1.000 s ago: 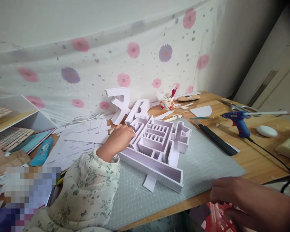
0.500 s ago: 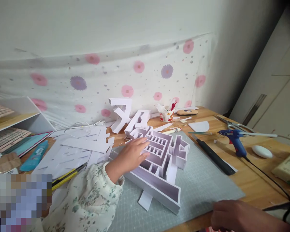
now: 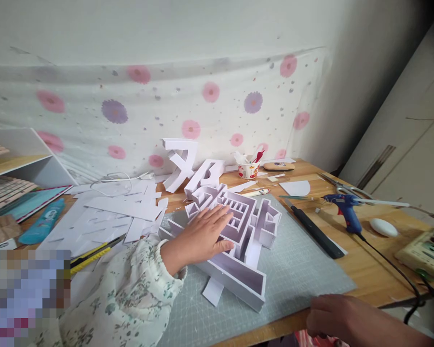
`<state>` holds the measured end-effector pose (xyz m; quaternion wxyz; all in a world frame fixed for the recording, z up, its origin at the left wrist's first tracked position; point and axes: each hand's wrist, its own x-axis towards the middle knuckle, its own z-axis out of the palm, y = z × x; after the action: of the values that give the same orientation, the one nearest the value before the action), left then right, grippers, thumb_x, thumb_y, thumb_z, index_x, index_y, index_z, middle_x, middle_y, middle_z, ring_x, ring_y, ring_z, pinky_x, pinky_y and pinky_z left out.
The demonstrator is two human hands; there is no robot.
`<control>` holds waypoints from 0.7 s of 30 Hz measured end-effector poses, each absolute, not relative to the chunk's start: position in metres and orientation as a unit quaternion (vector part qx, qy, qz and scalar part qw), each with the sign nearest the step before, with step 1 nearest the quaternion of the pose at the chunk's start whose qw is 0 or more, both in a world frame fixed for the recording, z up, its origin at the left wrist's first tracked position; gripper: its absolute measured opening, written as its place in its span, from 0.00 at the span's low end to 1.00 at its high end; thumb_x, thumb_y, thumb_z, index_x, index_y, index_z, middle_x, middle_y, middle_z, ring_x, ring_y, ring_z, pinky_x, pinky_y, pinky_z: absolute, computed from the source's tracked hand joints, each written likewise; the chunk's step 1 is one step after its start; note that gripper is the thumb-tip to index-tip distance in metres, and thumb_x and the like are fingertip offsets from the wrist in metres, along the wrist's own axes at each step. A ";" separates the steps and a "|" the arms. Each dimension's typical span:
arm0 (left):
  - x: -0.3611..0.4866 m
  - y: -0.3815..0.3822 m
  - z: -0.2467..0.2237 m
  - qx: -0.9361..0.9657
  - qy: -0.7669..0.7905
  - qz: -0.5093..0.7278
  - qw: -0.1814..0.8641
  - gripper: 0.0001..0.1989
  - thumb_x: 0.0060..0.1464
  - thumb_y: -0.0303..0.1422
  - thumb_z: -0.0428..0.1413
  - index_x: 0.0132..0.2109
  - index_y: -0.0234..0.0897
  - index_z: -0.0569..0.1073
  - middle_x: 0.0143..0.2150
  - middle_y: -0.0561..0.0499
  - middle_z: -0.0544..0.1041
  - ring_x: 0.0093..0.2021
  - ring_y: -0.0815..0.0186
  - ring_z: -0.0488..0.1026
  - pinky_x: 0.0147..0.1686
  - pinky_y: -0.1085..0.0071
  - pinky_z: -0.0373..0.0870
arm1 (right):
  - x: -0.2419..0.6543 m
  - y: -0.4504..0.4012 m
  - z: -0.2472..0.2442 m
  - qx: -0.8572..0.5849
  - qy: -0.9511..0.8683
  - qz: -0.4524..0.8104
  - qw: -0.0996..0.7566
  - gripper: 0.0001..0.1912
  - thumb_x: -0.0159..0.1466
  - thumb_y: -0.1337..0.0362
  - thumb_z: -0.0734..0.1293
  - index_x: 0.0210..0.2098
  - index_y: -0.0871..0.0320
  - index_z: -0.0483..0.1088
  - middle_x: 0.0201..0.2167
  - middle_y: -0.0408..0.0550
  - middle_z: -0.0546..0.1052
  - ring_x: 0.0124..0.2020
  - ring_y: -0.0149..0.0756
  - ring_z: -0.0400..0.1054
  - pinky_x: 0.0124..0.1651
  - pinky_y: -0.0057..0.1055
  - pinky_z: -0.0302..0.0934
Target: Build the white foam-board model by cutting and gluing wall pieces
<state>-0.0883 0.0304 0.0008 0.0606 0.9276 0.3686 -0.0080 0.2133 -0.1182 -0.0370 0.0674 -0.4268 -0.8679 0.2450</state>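
Model (image 3: pixel 251 226) of white foam board, a maze of thin walls, lies tilted on a grey cutting mat (image 3: pixel 300 260) in the middle of the wooden table (image 3: pixel 369 260), propped on a loose white strip. Another person's hand (image 3: pixel 202 236), in a floral sleeve, lies flat on its left part, fingers spread. At the table's near edge, just off the mat's corner, rests the right hand (image 3: pixel 332 315), fingers curled under; I cannot tell whether they grip anything. White offcuts (image 3: pixel 108 212) lie left of the mat, foam letters (image 3: pixel 181 164) stand behind the model, and a blue glue gun (image 3: pixel 345 209) sits to the right.
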 end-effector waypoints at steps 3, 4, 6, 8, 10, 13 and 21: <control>-0.084 0.026 0.003 0.933 0.346 -0.041 0.085 0.44 0.58 0.61 0.35 0.71 0.36 0.45 0.74 0.44 0.39 0.73 0.52 0.36 0.69 0.49 0.39 | 0.217 -0.119 -0.037 -0.440 -0.851 0.279 0.061 0.05 0.59 0.64 0.66 0.34 0.51 0.74 0.33 0.45 0.78 0.32 0.38 0.73 0.33 0.28 0.62; -0.084 0.024 0.002 0.934 0.341 -0.054 0.088 0.44 0.58 0.61 0.34 0.71 0.36 0.44 0.74 0.44 0.38 0.73 0.52 0.35 0.69 0.49 0.38 | 0.219 -0.120 -0.038 -0.442 -0.845 0.293 0.061 0.06 0.59 0.64 0.66 0.35 0.50 0.74 0.34 0.45 0.78 0.33 0.38 0.73 0.34 0.28 0.62; -0.085 0.024 0.001 0.935 0.337 -0.069 0.084 0.43 0.59 0.60 0.32 0.71 0.37 0.43 0.74 0.44 0.37 0.73 0.53 0.34 0.69 0.49 0.37 | 0.222 -0.121 -0.039 -0.446 -0.835 0.316 0.059 0.08 0.59 0.65 0.65 0.38 0.49 0.74 0.37 0.44 0.78 0.36 0.38 0.73 0.35 0.28 0.62; -0.087 0.025 0.000 0.936 0.334 -0.072 0.078 0.43 0.59 0.60 0.32 0.71 0.38 0.43 0.74 0.45 0.37 0.73 0.53 0.34 0.69 0.51 0.37 | 0.223 -0.122 -0.038 -0.452 -0.829 0.325 0.055 0.10 0.60 0.66 0.64 0.40 0.49 0.74 0.39 0.44 0.78 0.38 0.39 0.72 0.38 0.28 0.63; -0.087 0.029 0.001 0.938 0.331 -0.065 0.075 0.42 0.59 0.60 0.32 0.71 0.38 0.42 0.74 0.45 0.39 0.73 0.54 0.36 0.69 0.52 0.39 | 0.220 -0.122 -0.033 -0.463 -0.826 0.318 0.045 0.12 0.58 0.67 0.64 0.40 0.49 0.74 0.40 0.45 0.78 0.39 0.40 0.72 0.39 0.30 0.63; -0.080 0.039 0.004 0.935 0.347 -0.024 0.063 0.43 0.59 0.60 0.33 0.72 0.36 0.42 0.73 0.41 0.41 0.73 0.53 0.38 0.68 0.53 0.42 | 0.210 -0.121 -0.020 -0.477 -0.826 0.301 0.007 0.14 0.55 0.70 0.63 0.38 0.51 0.74 0.40 0.46 0.78 0.40 0.44 0.72 0.41 0.34 0.63; -0.051 0.055 -0.002 0.924 0.371 -0.062 0.061 0.44 0.59 0.60 0.34 0.71 0.33 0.44 0.73 0.39 0.39 0.73 0.50 0.35 0.67 0.48 0.40 | 0.204 -0.124 -0.005 -0.481 -0.825 0.295 -0.023 0.14 0.55 0.71 0.63 0.38 0.52 0.74 0.40 0.48 0.77 0.42 0.47 0.72 0.44 0.39 0.63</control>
<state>-0.0507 0.0555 -0.0022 0.0610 0.9244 0.3715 -0.0616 0.2041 -0.1235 -0.0048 -0.0234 -0.4814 -0.8251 0.2949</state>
